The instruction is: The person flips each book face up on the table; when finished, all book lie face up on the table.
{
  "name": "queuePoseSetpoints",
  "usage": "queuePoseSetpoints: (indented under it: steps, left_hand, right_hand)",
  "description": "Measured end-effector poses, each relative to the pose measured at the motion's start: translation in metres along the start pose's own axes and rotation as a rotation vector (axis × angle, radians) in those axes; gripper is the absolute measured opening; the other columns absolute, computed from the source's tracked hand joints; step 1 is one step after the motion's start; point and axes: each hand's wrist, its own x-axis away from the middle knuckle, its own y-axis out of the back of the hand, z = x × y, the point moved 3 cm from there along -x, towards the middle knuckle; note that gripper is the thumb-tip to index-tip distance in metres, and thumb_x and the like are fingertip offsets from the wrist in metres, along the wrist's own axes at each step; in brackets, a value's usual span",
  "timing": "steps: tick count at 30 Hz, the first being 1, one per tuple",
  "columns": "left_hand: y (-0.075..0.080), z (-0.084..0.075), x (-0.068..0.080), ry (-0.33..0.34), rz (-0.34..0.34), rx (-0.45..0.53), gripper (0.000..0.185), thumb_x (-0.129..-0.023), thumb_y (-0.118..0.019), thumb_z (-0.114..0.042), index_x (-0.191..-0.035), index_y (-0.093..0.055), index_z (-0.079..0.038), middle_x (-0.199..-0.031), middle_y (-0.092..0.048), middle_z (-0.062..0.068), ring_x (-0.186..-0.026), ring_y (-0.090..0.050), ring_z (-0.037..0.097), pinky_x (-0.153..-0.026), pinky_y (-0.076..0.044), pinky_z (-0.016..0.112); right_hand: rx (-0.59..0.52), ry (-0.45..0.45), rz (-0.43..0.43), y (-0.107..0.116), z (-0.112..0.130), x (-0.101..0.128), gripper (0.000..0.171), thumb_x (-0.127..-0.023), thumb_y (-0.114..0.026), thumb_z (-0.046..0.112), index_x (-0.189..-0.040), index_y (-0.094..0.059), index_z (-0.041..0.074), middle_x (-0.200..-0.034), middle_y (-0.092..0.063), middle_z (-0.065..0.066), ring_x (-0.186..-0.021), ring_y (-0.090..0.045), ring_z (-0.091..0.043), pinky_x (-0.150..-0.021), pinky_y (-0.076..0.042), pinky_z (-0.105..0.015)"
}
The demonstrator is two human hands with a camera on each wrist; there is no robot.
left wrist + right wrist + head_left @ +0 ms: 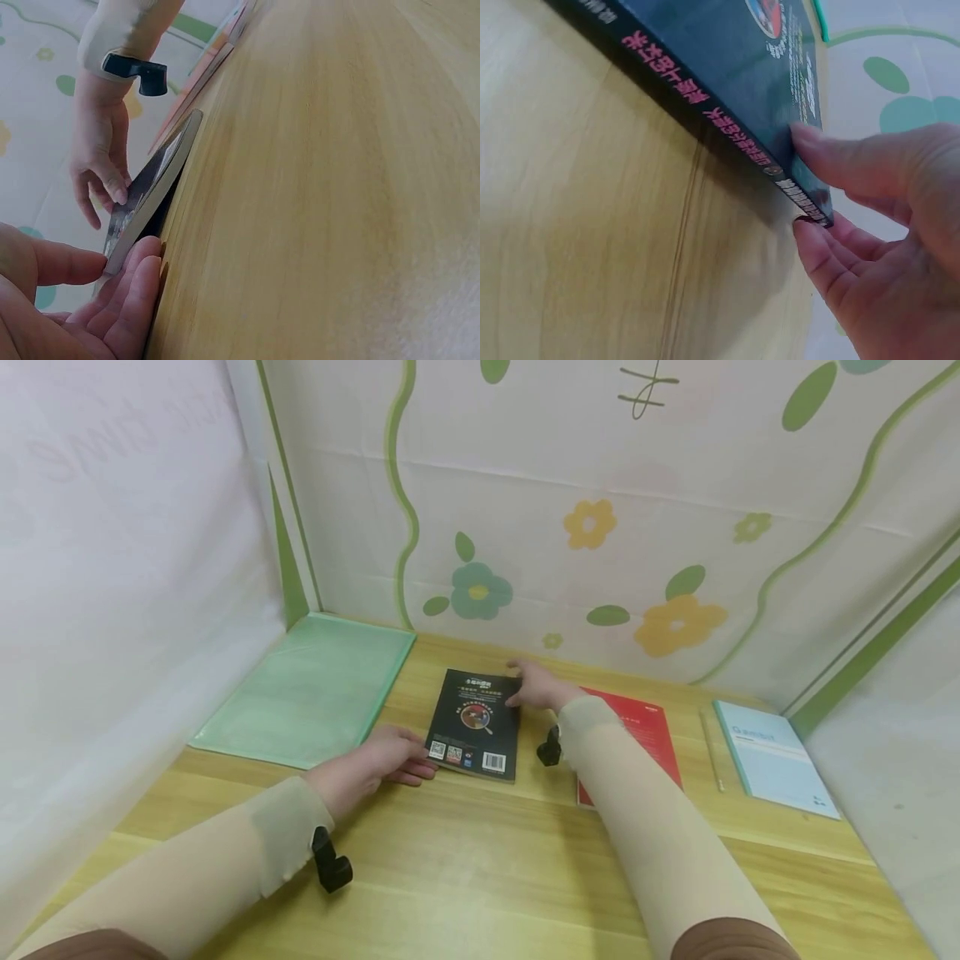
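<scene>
both hands [378, 760] [536, 687] pinch black book [476, 723] at opposite corners, long axis toward wall

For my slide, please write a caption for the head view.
Two hands grip opposite corners of a black book on a wooden table.

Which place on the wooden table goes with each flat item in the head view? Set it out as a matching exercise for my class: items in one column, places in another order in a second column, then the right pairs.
Items
1. green folder
2. black book
3. red book
4. light blue notebook

Places
A. far right, near the grey side panel
B. partly under the right forearm
C. in the left corner
D. between the left hand and right hand, which pinch opposite corners

Pairs: 1-C, 2-D, 3-B, 4-A
</scene>
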Motion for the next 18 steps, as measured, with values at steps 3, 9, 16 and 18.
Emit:
queuePoseSetpoints:
  steps: [3, 9, 16, 18]
  left_hand:
    - [0.0001, -0.0009, 0.001, 0.001, 0.001, 0.006, 0.035, -0.098, -0.051, 0.0, -0.128, -0.046, 0.016, -0.097, -0.07, 0.025, -0.076, -0.072, 0.026, -0.066, -0.061, 0.037]
    - [-0.001, -0.0049, 0.0034, 0.006, 0.001, 0.014, 0.033, -0.097, -0.052, 0.001, -0.126, -0.047, 0.015, -0.096, -0.071, 0.025, -0.076, -0.072, 0.026, -0.066, -0.061, 0.037]
    - [-0.0008, -0.0072, 0.0053, -0.006, -0.001, 0.013, 0.032, -0.095, -0.053, 0.002, -0.125, -0.049, 0.016, -0.095, -0.071, 0.025, -0.078, -0.072, 0.028, -0.067, -0.061, 0.038]
    - [-0.0005, -0.0073, 0.0056, -0.01, -0.003, 0.015, 0.033, -0.095, -0.053, 0.002, -0.125, -0.049, 0.016, -0.095, -0.07, 0.026, -0.079, -0.072, 0.029, -0.067, -0.061, 0.038]
  right_hand:
    - [-0.07, -0.03, -0.026, 0.0033, 0.0005, 0.0028, 0.077, -0.084, -0.075, 0.0, -0.149, -0.035, 0.001, -0.146, -0.042, -0.026, -0.131, -0.043, -0.04, -0.104, -0.043, -0.048]
    - [-0.165, -0.065, -0.061, 0.0079, -0.0019, 0.0053, 0.055, -0.087, -0.07, 0.0, -0.138, -0.05, 0.002, -0.135, -0.05, -0.025, -0.118, -0.053, -0.037, -0.088, -0.053, -0.044]
    - [-0.324, -0.061, -0.089, 0.0088, -0.0062, 0.0062, 0.05, -0.088, -0.067, -0.005, -0.132, -0.048, 0.004, -0.123, -0.054, -0.025, -0.098, -0.059, -0.033, -0.079, -0.052, -0.041]
    - [-0.367, -0.049, -0.099, 0.0095, -0.0053, 0.0073, 0.046, -0.087, -0.066, -0.008, -0.128, -0.048, 0.002, -0.119, -0.055, -0.024, -0.092, -0.059, -0.031, -0.077, -0.052, -0.042]
